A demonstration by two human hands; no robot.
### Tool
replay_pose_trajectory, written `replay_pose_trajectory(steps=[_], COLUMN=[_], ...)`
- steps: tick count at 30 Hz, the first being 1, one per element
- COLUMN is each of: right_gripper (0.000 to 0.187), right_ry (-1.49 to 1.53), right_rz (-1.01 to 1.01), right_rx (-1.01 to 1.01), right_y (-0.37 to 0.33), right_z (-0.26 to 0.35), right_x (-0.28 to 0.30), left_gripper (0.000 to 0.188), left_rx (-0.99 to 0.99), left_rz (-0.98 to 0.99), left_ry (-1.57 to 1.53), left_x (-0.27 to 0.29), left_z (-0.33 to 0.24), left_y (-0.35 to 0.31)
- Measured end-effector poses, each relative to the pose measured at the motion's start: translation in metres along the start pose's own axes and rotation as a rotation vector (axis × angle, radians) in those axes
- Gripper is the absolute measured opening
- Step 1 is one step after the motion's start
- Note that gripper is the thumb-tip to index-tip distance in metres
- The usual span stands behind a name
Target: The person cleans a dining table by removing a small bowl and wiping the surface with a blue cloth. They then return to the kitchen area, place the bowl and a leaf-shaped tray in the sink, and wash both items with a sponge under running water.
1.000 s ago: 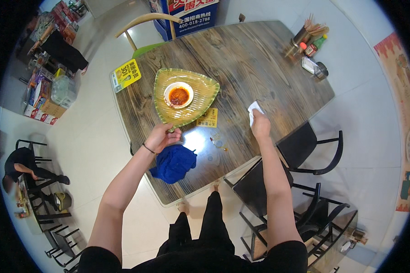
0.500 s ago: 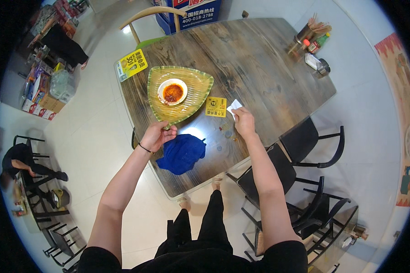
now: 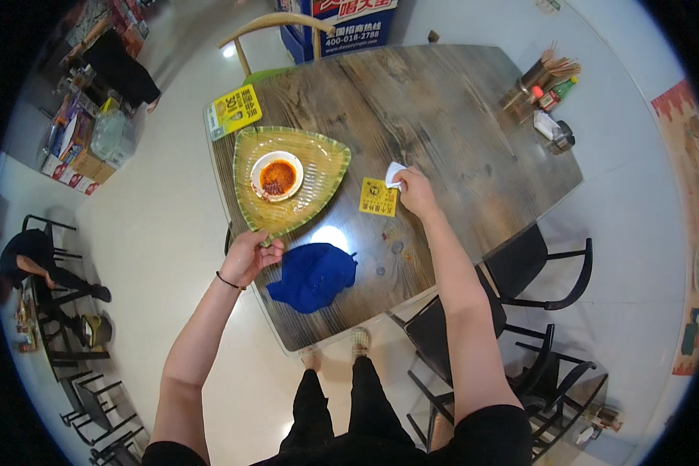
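Observation:
My left hand [image 3: 255, 258] pinches the near corner of a triangular bamboo-look tray [image 3: 318, 182], green along its rim. In the tray sits a small white bowl [image 3: 261, 189] with red, oily sauce left in it. My right hand [image 3: 415, 191] is closed on a crumpled white tissue [image 3: 394, 174], just beyond a square yellow card [image 3: 377, 197] lying on the table. A bunched blue cloth [image 3: 316, 277] rests on the table close to my left hand. Small food scraps and wet spots [image 3: 396, 247] lie on the tabletop between the card and the near edge.
The dark wood table [image 3: 450, 116] carries a yellow sign [image 3: 234, 111] at far left and a chopstick holder [image 3: 533, 74], bottles and a jar at far right. Black chairs [image 3: 520, 256] stand on the right, a wooden chair [image 3: 245, 39] beyond. Two other people are at the left.
The tray, with its bowl, has shifted left across the table in my left hand's grip. My right hand has moved the tissue farther away, past the yellow card. The whole view has tilted slightly.

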State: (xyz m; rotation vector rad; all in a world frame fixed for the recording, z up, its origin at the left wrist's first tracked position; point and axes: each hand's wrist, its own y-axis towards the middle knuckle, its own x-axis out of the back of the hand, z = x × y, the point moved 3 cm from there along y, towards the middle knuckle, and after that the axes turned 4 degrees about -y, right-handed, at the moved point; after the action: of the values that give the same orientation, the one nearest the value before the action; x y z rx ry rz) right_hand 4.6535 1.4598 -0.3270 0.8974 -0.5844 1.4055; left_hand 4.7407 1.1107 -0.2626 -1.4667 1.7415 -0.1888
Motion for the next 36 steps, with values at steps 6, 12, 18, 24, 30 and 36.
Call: replay_pose_trajectory(steps=[6, 12, 18, 24, 30, 36], right_gripper=[0.014, 0.014, 0.012, 0.012, 0.012, 0.013], right_ry=[0.095, 0.125, 0.067, 0.046, 0.049, 0.16], right_rz=[0.321, 0.326, 0.232, 0.365, 0.544, 0.283], right_rx=[0.296, 0.31, 0.277, 0.406, 0.427, 0.231], right_y=[-0.063, -0.03, 0.033, -0.007, -0.072, -0.09], right_z=[0.045, 0.052, 0.073, 0.078, 0.059, 0.032], right_x=[-0.008, 0.001, -0.044, -0.049, -0.002, 0.046], left_gripper=[0.021, 0.02, 0.02, 0.021, 0.021, 0.021], left_rx=[0.001, -0.032, -0.117, -0.13, -0.072, -0.018], left_rz=[-0.011, -0.029, -0.009, -0.064, -0.052, -0.015], left_ry=[-0.08, -0.121, -0.07, -0.115, -0.093, -0.035], left_x=[0.004, 0.005, 0.011, 0.008, -0.013, -0.054], left_z=[0.014, 0.01, 0.007, 0.017, 0.036, 0.07], left_y=[-0.021, -0.045, -0.063, -0.072, -0.084, -0.119])
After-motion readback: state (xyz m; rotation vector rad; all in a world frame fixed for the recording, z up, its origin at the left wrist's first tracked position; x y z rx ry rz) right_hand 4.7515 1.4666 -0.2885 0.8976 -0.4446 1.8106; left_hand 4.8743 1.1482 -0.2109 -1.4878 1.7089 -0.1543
